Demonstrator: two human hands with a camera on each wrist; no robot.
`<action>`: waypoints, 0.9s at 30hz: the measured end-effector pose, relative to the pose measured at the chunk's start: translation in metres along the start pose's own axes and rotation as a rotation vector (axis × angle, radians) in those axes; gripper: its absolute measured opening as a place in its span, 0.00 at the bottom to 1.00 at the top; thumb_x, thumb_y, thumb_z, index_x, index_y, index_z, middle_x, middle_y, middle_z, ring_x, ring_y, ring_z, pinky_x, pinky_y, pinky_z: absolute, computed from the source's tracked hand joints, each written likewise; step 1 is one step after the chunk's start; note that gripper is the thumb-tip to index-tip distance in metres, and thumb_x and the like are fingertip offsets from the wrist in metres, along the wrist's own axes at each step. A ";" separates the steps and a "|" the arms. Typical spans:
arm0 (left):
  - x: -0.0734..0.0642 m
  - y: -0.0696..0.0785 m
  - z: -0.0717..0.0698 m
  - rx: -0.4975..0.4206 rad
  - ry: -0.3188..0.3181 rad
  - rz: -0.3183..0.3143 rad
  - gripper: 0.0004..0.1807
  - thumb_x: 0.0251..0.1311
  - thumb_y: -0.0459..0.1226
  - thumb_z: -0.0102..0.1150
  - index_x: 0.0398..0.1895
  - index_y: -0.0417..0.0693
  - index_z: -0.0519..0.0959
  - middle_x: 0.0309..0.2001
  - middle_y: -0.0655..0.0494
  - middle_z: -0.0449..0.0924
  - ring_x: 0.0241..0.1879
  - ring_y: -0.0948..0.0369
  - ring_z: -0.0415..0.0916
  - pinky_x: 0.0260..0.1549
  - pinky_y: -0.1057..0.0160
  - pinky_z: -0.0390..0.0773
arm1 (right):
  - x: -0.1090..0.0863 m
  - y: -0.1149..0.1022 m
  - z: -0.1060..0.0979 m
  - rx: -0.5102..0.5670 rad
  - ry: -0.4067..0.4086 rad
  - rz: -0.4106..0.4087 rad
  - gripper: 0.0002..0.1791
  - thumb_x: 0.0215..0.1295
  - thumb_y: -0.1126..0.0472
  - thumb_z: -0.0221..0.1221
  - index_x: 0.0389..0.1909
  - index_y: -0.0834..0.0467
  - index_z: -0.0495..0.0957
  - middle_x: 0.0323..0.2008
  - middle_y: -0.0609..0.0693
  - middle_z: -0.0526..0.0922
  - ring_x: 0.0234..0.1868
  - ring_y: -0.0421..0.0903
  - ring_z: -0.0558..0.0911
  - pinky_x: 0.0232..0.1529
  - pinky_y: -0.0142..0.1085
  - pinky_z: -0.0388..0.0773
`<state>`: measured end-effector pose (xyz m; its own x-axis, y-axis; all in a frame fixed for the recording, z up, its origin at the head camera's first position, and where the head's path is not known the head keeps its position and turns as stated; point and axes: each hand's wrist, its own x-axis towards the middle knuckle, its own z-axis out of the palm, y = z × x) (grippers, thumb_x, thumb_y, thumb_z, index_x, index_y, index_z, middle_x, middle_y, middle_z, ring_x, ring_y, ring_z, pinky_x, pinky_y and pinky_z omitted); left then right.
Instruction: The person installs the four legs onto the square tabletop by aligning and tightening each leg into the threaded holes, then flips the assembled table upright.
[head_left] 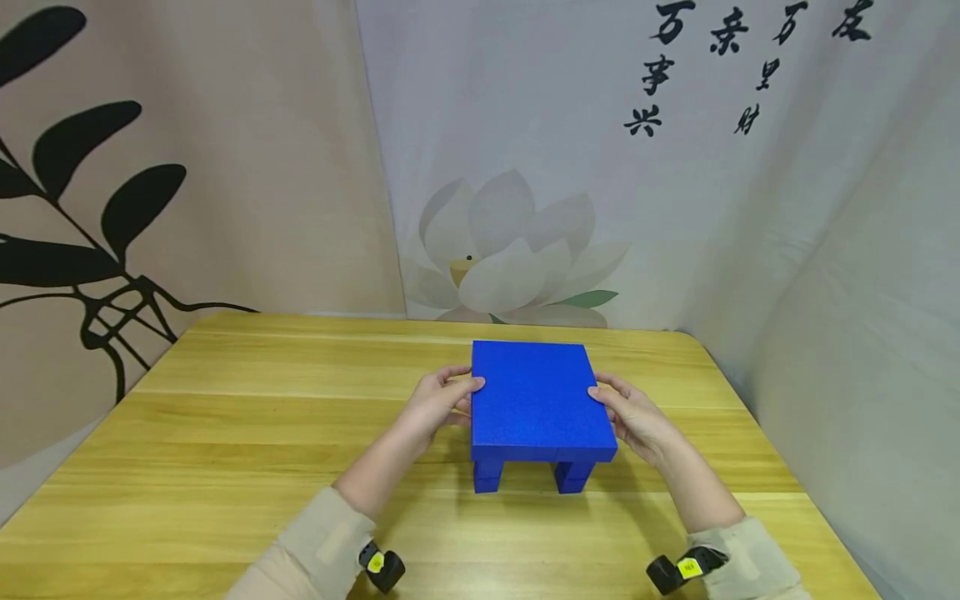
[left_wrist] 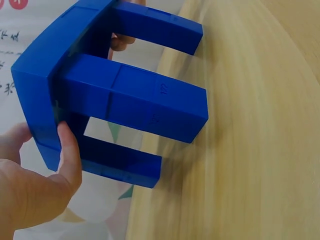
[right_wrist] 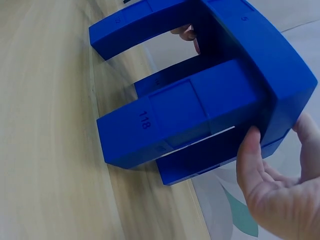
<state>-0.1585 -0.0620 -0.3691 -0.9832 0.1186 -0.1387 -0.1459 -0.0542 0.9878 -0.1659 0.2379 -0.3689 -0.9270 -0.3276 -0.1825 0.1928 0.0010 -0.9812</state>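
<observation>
A blue stool-shaped block piece (head_left: 542, 396) stands upright, with a flat square top and legs pointing down. My left hand (head_left: 444, 398) grips the left edge of its top, thumb above and fingers below. On the opposite edge, my right hand (head_left: 633, 415) holds it the same way. From the left wrist, the blue stool (left_wrist: 135, 95) shows its jointed legs, with a finger of the left hand (left_wrist: 40, 192) under the rim. The right wrist view shows a leg of the stool (right_wrist: 165, 120) marked 118, and the right hand (right_wrist: 280, 195). Whether the feet touch the tabletop I cannot tell.
A wooden table (head_left: 247, 433) spreads beneath the stool. Behind it hangs a pale curtain (head_left: 300, 167) printed with dark leaves, a lotus and characters; more cloth hangs along the right side. A black wrist camera (head_left: 382, 568) sits on each sleeve.
</observation>
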 end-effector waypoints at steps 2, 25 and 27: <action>-0.002 0.003 -0.001 0.015 -0.022 0.000 0.32 0.61 0.38 0.61 0.66 0.37 0.63 0.38 0.43 0.77 0.29 0.56 0.77 0.36 0.55 0.80 | -0.001 -0.001 -0.001 -0.014 0.000 0.001 0.38 0.71 0.58 0.53 0.73 0.64 0.44 0.37 0.50 0.82 0.33 0.42 0.83 0.38 0.35 0.80; -0.033 0.028 -0.072 0.410 -0.164 0.118 0.25 0.65 0.39 0.57 0.62 0.37 0.69 0.42 0.47 0.79 0.38 0.50 0.78 0.42 0.52 0.78 | -0.028 -0.020 -0.025 -0.430 0.006 -0.128 0.30 0.72 0.55 0.53 0.67 0.66 0.59 0.50 0.64 0.77 0.45 0.58 0.80 0.46 0.45 0.79; -0.037 0.029 -0.084 0.474 -0.165 0.152 0.24 0.65 0.39 0.57 0.62 0.38 0.70 0.41 0.47 0.78 0.38 0.50 0.77 0.42 0.51 0.78 | -0.031 -0.021 -0.030 -0.493 0.033 -0.167 0.28 0.71 0.55 0.54 0.66 0.67 0.62 0.50 0.64 0.77 0.46 0.60 0.80 0.44 0.44 0.79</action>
<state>-0.1359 -0.1509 -0.3412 -0.9536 0.3006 -0.0164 0.1000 0.3677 0.9245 -0.1511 0.2767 -0.3449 -0.9434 -0.3314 -0.0148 -0.1259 0.3990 -0.9082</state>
